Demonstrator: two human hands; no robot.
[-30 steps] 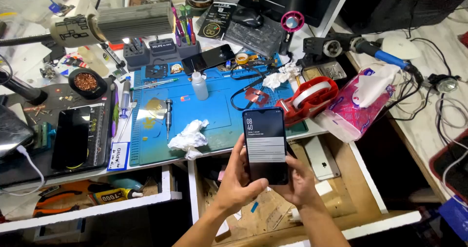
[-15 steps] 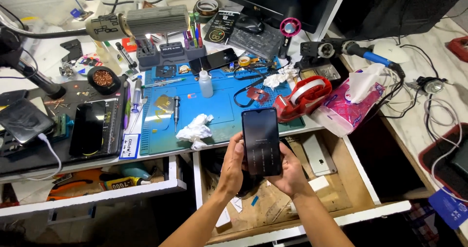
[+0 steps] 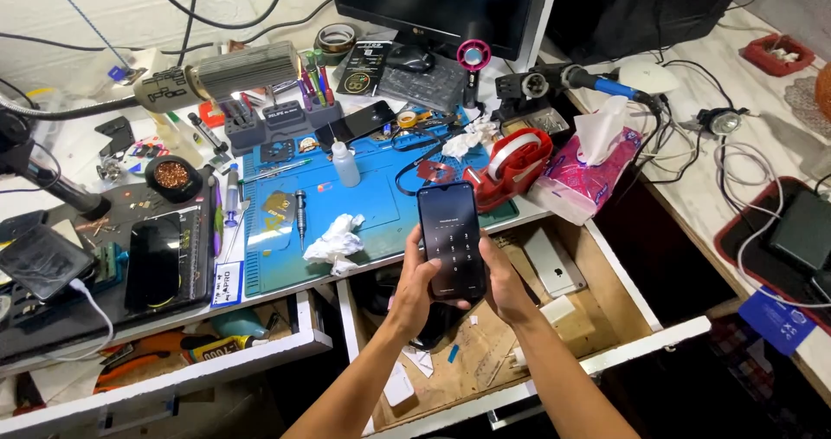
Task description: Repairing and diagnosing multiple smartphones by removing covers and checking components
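I hold a black smartphone point(image 3: 450, 240) upright in both hands over the open right drawer point(image 3: 623, 300). Its dark screen shows a faint keypad. My left hand point(image 3: 414, 287) grips its left edge and my right hand point(image 3: 504, 279) wraps its right edge from behind. The phone hangs just in front of the blue work mat point(image 3: 363, 205), where a crumpled white tissue point(image 3: 333, 244), a small screwdriver point(image 3: 300, 214) and a little white bottle point(image 3: 346, 164) lie.
A red tape dispenser point(image 3: 511, 166) and pink tissue pack point(image 3: 584, 171) sit right of the mat. Another dark phone point(image 3: 154, 261) lies on a black pad at left. A monitor point(image 3: 441, 6), tool rack point(image 3: 268, 110), lamp point(image 3: 216, 75) and cables crowd the back.
The view has shifted right and slightly closer. The phone's screen went from a lit white panel to a dark keypad display. Both hands keep their hold on it.
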